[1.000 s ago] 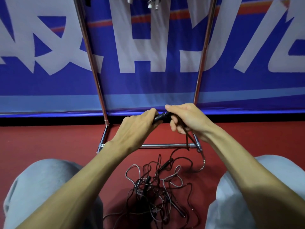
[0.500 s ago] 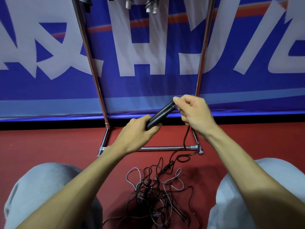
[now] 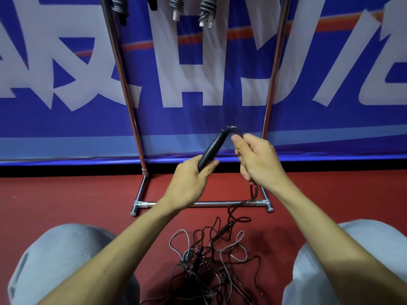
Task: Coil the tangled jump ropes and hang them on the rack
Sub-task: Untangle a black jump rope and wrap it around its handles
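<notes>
One black jump-rope handle is up in the air in front of the rack, tilted, top end pointing up and right. Left grip is clenched round its lower end. Its black cord bends over at the handle's top and goes straight into the right grip, which has its fingers curled, pinching the cord just beside the handle tip. Cord drops out below that fist, crosses the rack's base bar and runs down into the pile.

One tangled pile lies on the red floor between the two knees, black and grey cords mixed. Can't count the ropes in it. One slim black handle shows at its far edge.

One metal rack: two uprights, a base bar and short feet on the floor, standing just in front of the banner. Four bundles hang along its top, cut off by the frame edge: one grey-and-black coil, one black piece, and two grey coils with white handle ends.

One blue banner with big white characters and an orange stripe fills the background. Two knees in light grey trousers, left and right, sit on either side of the pile.
</notes>
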Demonstrator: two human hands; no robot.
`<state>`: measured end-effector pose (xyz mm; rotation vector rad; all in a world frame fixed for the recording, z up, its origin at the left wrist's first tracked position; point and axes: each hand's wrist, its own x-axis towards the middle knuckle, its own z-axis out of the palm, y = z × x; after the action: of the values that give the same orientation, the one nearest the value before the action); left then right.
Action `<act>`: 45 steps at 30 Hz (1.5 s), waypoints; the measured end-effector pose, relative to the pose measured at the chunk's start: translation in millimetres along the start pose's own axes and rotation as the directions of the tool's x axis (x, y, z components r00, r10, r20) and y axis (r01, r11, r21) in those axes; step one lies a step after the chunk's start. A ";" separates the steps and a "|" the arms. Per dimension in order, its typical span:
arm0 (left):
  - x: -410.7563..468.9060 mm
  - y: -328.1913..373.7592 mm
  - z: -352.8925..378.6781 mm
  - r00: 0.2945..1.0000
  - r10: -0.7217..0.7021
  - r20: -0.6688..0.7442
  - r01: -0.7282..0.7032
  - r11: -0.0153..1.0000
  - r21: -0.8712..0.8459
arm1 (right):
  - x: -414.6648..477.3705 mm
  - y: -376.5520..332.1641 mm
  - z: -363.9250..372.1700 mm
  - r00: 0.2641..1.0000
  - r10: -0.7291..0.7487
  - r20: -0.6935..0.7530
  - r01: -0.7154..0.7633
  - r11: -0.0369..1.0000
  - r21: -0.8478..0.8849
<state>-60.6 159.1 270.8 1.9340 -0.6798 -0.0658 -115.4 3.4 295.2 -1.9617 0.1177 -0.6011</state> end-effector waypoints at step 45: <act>7.4 5.4 -31.4 0.927 -0.375 -0.004 0.210 0.528 -0.823 | -26.5 1.7 47.6 0.847 0.083 0.526 0.021 0.982 -0.190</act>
<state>-46.2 179.6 291.7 1.0885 -0.1081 -0.3540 -116.3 50.6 268.0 -2.2371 -0.1471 -0.0010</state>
